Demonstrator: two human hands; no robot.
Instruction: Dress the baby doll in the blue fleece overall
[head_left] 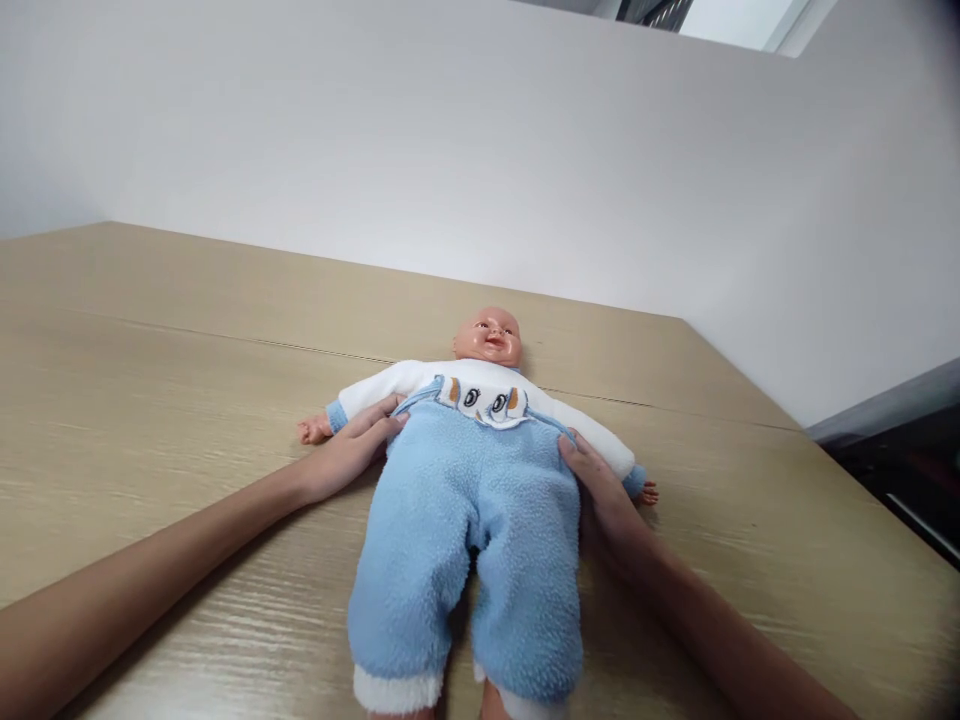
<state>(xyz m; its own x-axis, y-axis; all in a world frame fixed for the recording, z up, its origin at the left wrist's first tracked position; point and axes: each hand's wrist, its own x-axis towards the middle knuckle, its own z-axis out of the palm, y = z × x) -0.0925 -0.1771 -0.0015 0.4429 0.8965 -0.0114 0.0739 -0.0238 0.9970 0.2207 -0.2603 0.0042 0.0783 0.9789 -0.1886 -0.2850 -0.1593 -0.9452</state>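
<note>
A baby doll lies on its back on a light wooden table, head away from me. It wears a white fleece top and light blue fleece overalls with a cartoon patch on the chest. My left hand rests against the doll's side under its arm, fingers closed on the edge of the overalls. My right hand presses against the other side of the overalls, fingers curled on the fabric beneath the white sleeve.
A plain white wall rises behind the table. The table's right edge drops off to a dark area at the far right. A seam runs across the tabletop behind the doll.
</note>
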